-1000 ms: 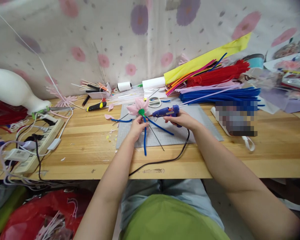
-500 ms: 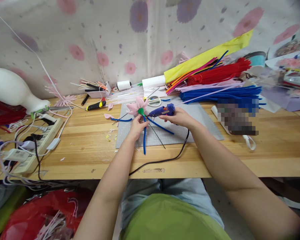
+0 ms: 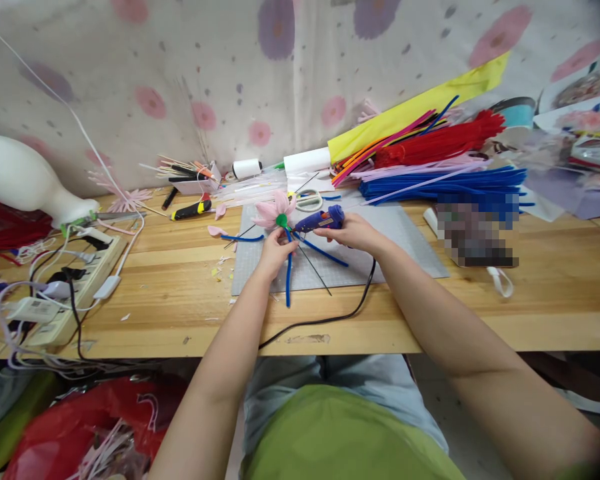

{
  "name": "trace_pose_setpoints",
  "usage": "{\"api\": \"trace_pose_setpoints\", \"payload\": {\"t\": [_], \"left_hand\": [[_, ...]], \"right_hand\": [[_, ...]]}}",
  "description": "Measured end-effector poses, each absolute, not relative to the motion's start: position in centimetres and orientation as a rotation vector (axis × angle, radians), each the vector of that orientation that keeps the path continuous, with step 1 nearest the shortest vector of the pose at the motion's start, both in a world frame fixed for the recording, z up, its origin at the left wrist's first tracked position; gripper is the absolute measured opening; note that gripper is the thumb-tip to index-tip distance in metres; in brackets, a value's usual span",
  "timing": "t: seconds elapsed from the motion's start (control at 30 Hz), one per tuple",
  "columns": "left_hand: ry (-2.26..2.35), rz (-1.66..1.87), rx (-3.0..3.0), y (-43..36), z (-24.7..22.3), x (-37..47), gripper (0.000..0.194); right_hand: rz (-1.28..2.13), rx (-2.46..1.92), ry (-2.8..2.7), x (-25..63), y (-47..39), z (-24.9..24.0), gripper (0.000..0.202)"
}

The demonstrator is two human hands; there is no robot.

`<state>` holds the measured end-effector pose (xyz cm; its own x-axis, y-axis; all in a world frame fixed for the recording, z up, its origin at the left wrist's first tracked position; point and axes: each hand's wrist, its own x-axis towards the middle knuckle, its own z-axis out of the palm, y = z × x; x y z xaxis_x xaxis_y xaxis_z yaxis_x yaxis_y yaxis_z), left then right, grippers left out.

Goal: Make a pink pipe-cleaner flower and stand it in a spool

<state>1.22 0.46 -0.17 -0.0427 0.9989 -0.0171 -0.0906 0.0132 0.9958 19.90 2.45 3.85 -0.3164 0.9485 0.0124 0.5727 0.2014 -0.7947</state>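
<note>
My left hand (image 3: 277,251) has its fingers pinching the pink-petalled flower (image 3: 274,213) just under its round green base, above the flat grey mat (image 3: 405,250) on the wooden worktop (image 3: 180,280). My right hand (image 3: 354,233) has its fingers wrapped round the blue plastic glue gun (image 3: 321,219). Petals and base look joined already; I'd say gluing underneath is the unfinished bit. One loose pink petal (image 3: 217,231) lies off left. Can't tell if the nozzle's touching or glue's out, and the trigger's hidden.
</note>
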Motion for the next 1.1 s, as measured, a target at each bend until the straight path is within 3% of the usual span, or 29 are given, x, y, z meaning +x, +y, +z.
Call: {"api": "trace_pose_setpoints", "payload": {"t": [1.1], "left_hand": [[1.218,1.291,1.142,0.57,-0.35,1.29,0.032]], "right_hand": [[0.942,-1.36,-2.057,19.97,2.41,4.18,0.046]]}}
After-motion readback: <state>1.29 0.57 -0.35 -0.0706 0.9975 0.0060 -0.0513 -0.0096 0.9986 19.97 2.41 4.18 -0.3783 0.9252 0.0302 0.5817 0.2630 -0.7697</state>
